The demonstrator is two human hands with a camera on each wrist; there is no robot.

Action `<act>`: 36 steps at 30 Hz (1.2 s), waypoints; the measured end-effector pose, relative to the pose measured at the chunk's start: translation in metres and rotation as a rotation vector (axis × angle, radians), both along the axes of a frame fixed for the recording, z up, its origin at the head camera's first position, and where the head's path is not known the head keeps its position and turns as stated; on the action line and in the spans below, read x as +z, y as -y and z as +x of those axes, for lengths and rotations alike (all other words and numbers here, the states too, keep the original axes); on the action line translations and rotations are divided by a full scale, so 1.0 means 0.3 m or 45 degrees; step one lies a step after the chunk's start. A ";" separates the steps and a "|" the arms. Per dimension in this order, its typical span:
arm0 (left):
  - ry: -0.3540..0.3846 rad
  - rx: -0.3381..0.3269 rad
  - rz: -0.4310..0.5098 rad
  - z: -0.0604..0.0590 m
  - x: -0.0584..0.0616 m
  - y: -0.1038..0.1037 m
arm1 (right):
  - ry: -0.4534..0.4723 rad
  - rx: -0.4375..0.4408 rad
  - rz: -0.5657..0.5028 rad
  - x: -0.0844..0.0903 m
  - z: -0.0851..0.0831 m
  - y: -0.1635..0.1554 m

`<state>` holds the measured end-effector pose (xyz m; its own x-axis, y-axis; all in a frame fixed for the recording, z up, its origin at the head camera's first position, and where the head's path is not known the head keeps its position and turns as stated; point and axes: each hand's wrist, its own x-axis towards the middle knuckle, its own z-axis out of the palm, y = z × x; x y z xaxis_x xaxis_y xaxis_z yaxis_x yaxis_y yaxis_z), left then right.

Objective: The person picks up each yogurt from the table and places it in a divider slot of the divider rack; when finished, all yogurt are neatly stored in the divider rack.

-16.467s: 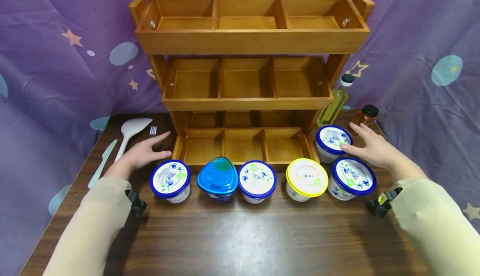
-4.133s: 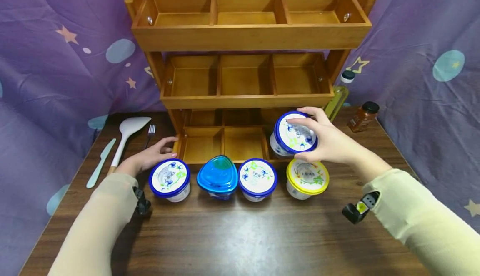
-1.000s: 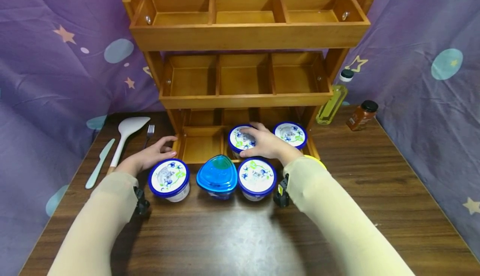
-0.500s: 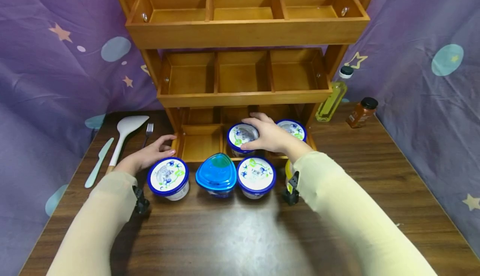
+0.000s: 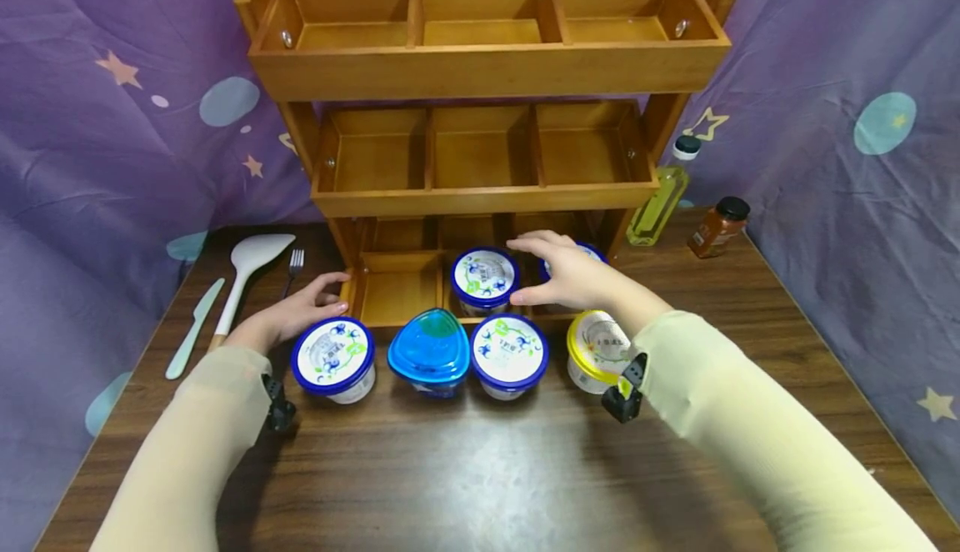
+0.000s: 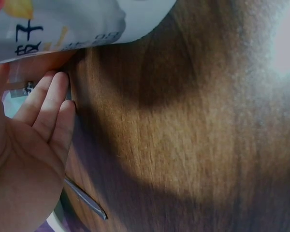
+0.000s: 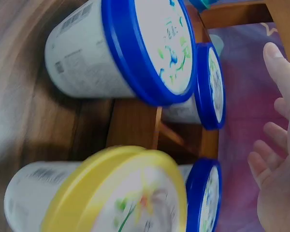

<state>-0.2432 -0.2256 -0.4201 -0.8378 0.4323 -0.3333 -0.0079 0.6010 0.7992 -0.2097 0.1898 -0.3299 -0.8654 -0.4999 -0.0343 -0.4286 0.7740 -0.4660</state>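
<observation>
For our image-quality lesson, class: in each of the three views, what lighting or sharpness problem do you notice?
Head view: pale glare on the tabletop, low in the middle; left wrist view: bright glare at the upper right, dark shadows across the same surface; right wrist view: yellow-lidded tub looks soft, its fine print illegible.

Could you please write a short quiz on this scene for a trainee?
1. True or false: the round white tub with the yellow lid stands on the dark brown wooden table.
2. Which lowest front compartment of the tiered honey-brown wooden rack holds no tub: a) left, b) middle, c) right?
3. How many white tubs with round blue lids stand directly on that table?

Key: 1. True; 2. a; 3. Two.
</observation>
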 end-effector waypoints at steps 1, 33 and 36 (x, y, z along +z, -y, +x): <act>-0.001 -0.001 0.004 0.000 -0.002 0.001 | -0.005 0.005 0.002 -0.001 0.004 -0.013; 0.004 0.002 -0.033 -0.008 -0.009 -0.002 | -0.051 0.054 -0.020 -0.090 0.130 -0.281; 0.004 0.008 -0.018 -0.005 -0.005 0.000 | -0.073 0.072 -0.027 -0.099 0.143 -0.288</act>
